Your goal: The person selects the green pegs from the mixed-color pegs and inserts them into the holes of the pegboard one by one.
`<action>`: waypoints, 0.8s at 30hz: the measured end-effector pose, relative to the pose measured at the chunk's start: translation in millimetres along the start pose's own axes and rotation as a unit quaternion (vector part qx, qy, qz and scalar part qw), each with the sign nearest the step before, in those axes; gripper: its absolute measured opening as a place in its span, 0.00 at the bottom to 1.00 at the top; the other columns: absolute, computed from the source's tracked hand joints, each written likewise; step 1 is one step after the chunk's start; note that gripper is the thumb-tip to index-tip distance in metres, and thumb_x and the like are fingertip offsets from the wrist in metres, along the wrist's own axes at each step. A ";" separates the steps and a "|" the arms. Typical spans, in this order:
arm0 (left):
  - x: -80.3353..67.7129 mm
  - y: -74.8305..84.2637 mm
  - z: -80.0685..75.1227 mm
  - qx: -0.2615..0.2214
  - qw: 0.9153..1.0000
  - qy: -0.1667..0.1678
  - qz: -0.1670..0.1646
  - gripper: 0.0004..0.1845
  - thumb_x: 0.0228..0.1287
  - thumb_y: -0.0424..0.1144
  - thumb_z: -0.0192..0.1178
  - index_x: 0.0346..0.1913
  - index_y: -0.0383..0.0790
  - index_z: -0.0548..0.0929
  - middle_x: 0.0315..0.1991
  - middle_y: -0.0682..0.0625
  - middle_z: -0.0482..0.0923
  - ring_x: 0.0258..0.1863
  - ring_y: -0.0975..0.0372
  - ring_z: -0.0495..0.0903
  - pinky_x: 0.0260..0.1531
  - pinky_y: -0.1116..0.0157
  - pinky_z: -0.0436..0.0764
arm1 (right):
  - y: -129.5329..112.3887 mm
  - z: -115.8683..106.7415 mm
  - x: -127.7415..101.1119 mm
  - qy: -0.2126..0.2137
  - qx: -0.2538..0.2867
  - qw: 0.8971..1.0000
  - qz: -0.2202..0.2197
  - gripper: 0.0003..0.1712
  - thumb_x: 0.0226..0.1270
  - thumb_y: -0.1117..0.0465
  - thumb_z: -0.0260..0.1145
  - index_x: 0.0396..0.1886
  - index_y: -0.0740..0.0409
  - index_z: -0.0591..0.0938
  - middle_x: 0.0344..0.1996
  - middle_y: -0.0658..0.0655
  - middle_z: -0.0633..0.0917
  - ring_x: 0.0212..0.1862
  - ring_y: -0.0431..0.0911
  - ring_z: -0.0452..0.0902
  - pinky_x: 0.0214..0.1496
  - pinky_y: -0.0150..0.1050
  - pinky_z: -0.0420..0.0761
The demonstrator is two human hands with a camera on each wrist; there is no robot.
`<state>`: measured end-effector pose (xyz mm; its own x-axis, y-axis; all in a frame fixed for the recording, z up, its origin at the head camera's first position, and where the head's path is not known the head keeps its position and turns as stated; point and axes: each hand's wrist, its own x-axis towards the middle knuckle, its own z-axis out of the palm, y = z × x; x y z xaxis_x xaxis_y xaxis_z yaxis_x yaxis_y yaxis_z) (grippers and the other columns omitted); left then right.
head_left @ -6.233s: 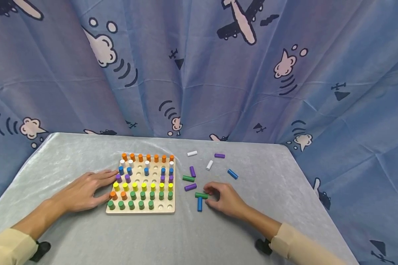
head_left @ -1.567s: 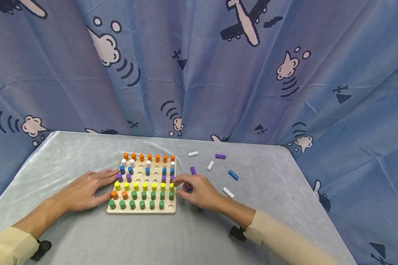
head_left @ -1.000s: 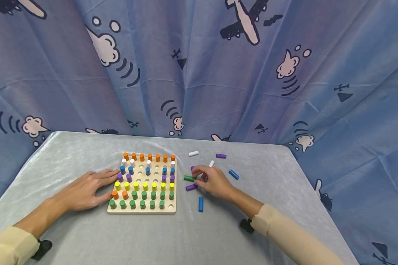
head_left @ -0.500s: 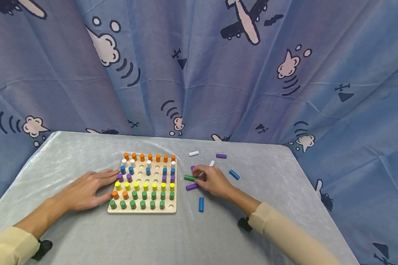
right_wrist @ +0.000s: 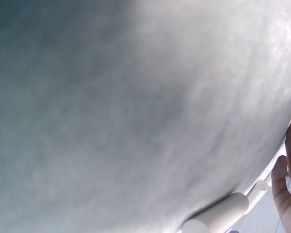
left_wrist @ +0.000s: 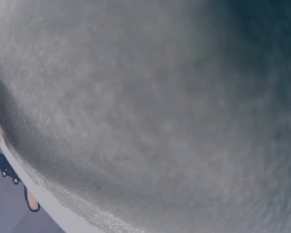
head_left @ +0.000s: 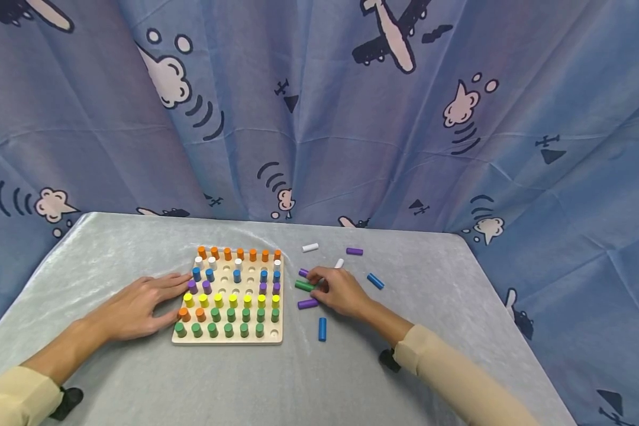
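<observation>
A pale wooden pegboard (head_left: 229, 341) holds rows of coloured pegs. My left hand (head_left: 138, 305) lies at the board's left edge, fingers straight, index fingertip and thumb touching it. Right of the board, my right hand (head_left: 342, 291) pinches the right end of a green peg (head_left: 304, 286) between thumb and fingers. One purple peg (head_left: 303, 273) pokes out by the fingertips, and another purple peg (head_left: 307, 304) lies just in front of the thumb. The right wrist view catches the fingers (right_wrist: 280, 179) at its edge, near a white peg (right_wrist: 220, 215).
Loose on the grey cloth (head_left: 234, 384) lie a blue peg (head_left: 322, 329) in front, another blue peg (head_left: 375, 281) to the right, a purple peg (head_left: 354, 251) and a white peg (head_left: 310, 247) at the back. A patterned curtain (head_left: 319, 118) hangs behind.
Since the oldest frame, one loose green peg has gone into the board's front row. My right hand came back to the other green peg; the purple peg beside it has shifted left.
</observation>
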<state>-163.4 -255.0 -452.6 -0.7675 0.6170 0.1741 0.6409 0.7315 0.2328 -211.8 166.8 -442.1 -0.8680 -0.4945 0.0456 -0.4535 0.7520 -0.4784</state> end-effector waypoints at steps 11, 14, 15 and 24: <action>-0.7 0.7 -0.5 0.001 1.000 0.001 0.000 0.30 0.67 0.50 0.62 0.65 0.33 0.77 0.68 0.43 0.72 0.66 0.46 0.72 0.54 0.42 0.73 | -3.3 -2.5 -0.5 0.007 -0.001 1.000 0.010 0.17 0.61 0.65 0.73 0.50 0.54 0.85 0.40 0.47 0.87 0.35 0.37 0.77 0.39 0.34 0.78; -0.8 0.4 -0.3 0.001 1.000 0.001 0.000 0.30 0.67 0.50 0.62 0.65 0.33 0.77 0.68 0.43 0.72 0.66 0.46 0.72 0.54 0.42 0.73 | -4.4 -4.9 -2.2 0.008 0.000 1.000 0.007 0.17 0.61 0.65 0.73 0.50 0.54 0.84 0.40 0.48 0.87 0.35 0.37 0.77 0.39 0.34 0.78; -0.7 0.3 -0.3 0.001 1.000 0.001 0.000 0.30 0.67 0.50 0.62 0.65 0.33 0.77 0.68 0.43 0.72 0.66 0.46 0.72 0.54 0.42 0.73 | -4.6 -5.6 -2.6 0.008 -0.001 1.000 0.007 0.17 0.61 0.65 0.73 0.51 0.54 0.84 0.40 0.48 0.87 0.35 0.37 0.77 0.39 0.34 0.78; -0.4 0.6 0.0 -0.001 1.000 -0.003 -0.005 0.31 0.67 0.51 0.62 0.66 0.34 0.77 0.69 0.43 0.71 0.66 0.46 0.72 0.54 0.42 0.73 | -7.7 -11.7 -7.3 0.020 0.007 1.000 -0.003 0.17 0.62 0.65 0.73 0.51 0.54 0.84 0.40 0.49 0.87 0.34 0.36 0.78 0.36 0.33 0.78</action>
<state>-162.6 -254.8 -452.5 -0.7739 0.6114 0.1652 0.6329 0.7370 0.2370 -204.3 169.7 -428.5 -0.8731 -0.4803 0.0840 -0.4559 0.7431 -0.4898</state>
